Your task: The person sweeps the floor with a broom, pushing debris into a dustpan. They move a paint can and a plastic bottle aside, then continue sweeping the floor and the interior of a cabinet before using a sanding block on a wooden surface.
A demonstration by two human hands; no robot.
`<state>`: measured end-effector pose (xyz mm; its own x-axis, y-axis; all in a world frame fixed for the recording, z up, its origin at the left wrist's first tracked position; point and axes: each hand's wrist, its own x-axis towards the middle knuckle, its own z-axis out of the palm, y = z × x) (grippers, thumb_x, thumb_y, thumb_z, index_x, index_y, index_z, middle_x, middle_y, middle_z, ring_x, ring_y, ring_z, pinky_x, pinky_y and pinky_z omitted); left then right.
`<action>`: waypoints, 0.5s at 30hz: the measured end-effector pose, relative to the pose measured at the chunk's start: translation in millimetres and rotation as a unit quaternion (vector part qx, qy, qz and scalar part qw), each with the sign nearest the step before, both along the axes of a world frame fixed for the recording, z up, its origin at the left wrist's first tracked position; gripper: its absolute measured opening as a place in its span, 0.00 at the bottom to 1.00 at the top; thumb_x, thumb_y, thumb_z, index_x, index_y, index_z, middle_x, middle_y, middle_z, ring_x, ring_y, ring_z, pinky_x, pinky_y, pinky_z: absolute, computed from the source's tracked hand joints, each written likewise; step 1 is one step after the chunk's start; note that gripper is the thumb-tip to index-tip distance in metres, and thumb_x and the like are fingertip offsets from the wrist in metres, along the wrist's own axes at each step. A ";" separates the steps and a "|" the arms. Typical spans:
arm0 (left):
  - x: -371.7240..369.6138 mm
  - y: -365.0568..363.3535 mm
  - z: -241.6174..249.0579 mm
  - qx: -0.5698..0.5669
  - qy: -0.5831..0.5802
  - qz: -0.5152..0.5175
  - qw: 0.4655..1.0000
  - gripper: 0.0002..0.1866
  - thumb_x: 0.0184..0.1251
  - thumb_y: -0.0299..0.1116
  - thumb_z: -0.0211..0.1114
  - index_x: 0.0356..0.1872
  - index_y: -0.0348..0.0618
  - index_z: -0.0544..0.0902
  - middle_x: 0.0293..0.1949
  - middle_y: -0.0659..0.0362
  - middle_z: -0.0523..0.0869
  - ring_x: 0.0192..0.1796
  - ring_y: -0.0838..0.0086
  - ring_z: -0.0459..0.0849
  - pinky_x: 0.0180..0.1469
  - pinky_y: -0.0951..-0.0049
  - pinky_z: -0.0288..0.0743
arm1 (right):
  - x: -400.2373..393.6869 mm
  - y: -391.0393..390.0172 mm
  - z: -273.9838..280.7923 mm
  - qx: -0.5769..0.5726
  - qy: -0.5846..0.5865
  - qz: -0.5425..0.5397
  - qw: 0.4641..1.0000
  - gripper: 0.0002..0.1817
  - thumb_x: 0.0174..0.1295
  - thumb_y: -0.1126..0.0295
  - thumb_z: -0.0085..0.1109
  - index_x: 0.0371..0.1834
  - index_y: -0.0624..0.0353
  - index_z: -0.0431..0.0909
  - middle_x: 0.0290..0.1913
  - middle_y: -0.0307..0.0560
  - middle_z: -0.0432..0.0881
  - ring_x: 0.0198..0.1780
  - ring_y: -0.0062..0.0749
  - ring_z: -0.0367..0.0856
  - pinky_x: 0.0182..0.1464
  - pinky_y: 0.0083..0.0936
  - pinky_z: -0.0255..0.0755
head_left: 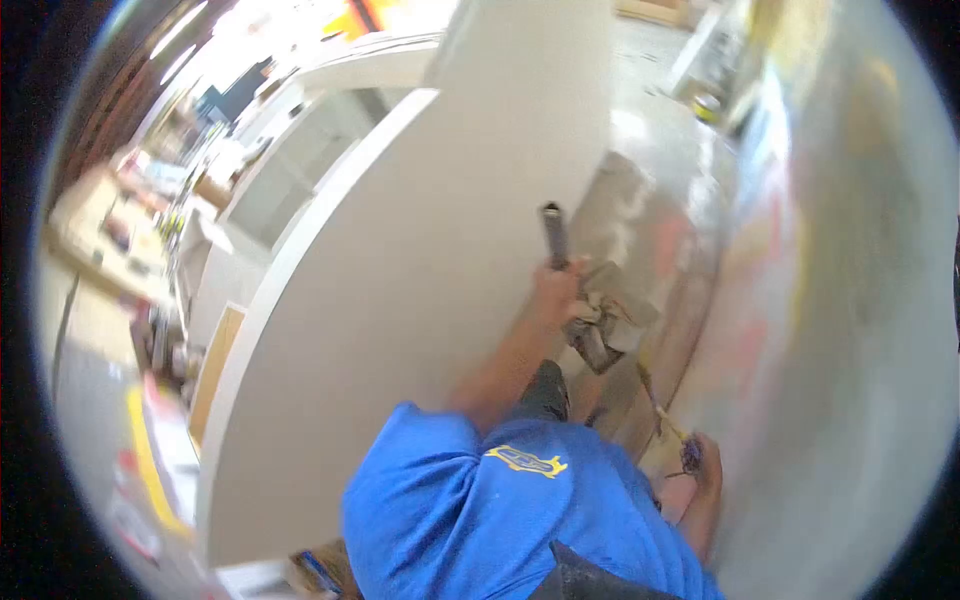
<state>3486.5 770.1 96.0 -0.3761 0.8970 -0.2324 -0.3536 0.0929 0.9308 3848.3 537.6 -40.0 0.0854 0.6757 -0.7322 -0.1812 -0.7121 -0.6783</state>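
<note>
My left hand (557, 295) is closed around a tool with a dark handle (554, 232), whose end sticks out past the fingers. A crumpled grey-brown rag (600, 325) bunches at the same hand. Beside that arm stands a large pale panel (400, 300). Low on the right, my right hand (706, 462) is closed on a small dark object (691, 453). From there a thin yellowish strip (658, 405) runs up and left; blur hides what kind of thing it is. A smeared greyish wall (850, 330) with pink and yellow patches rises close to this hand.
Open pale cabinet boxes (300, 160) stand behind the panel at upper left. A cluttered workbench (100, 215) lies farther left. The floor (640, 190) runs between panel and wall, with a small yellow-banded can (706, 108) at its far end.
</note>
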 end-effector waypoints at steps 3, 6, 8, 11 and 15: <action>5.9 83.2 -29.5 -0.015 0.005 -0.002 1.000 0.09 0.49 0.29 0.69 0.24 0.41 0.76 0.21 0.64 0.73 0.27 0.77 0.71 0.32 0.73 0.66 | 29.1 102.8 -26.0 0.031 0.067 -0.028 0.997 0.18 0.60 0.53 0.45 0.35 0.57 0.72 0.20 0.48 0.76 0.17 0.32 0.74 0.18 0.29 0.69; 25.8 184.8 -54.5 0.006 0.006 -0.023 1.000 0.08 0.50 0.31 0.68 0.25 0.38 0.78 0.21 0.64 0.74 0.24 0.78 0.71 0.28 0.75 0.65 | 49.4 210.5 -37.7 0.058 0.153 -0.072 0.984 0.18 0.59 0.55 0.41 0.40 0.57 0.72 0.25 0.51 0.78 0.21 0.35 0.76 0.21 0.30 0.72; 34.3 250.1 -60.2 -0.002 0.019 -0.017 1.000 0.09 0.50 0.32 0.68 0.25 0.37 0.79 0.20 0.64 0.75 0.23 0.80 0.71 0.25 0.75 0.65 | 47.2 271.3 -18.8 0.067 0.199 -0.111 0.971 0.16 0.56 0.62 0.42 0.43 0.58 0.71 0.27 0.53 0.78 0.23 0.39 0.77 0.23 0.31 0.74; 38.6 341.8 -49.6 -0.046 0.034 -0.006 0.998 0.10 0.49 0.33 0.69 0.24 0.37 0.79 0.19 0.65 0.74 0.22 0.80 0.70 0.25 0.75 0.64 | 35.9 345.1 -2.9 0.078 0.214 -0.172 0.958 0.14 0.52 0.73 0.46 0.44 0.59 0.69 0.27 0.54 0.77 0.26 0.43 0.77 0.25 0.32 0.75; 88.2 493.5 -25.4 -0.052 0.035 -0.025 0.998 0.10 0.48 0.33 0.70 0.24 0.38 0.79 0.19 0.65 0.74 0.22 0.81 0.70 0.24 0.76 0.63 | 65.8 490.4 11.4 0.121 0.094 -0.116 0.981 0.12 0.54 0.76 0.49 0.42 0.56 0.68 0.30 0.54 0.77 0.27 0.40 0.78 0.28 0.34 0.76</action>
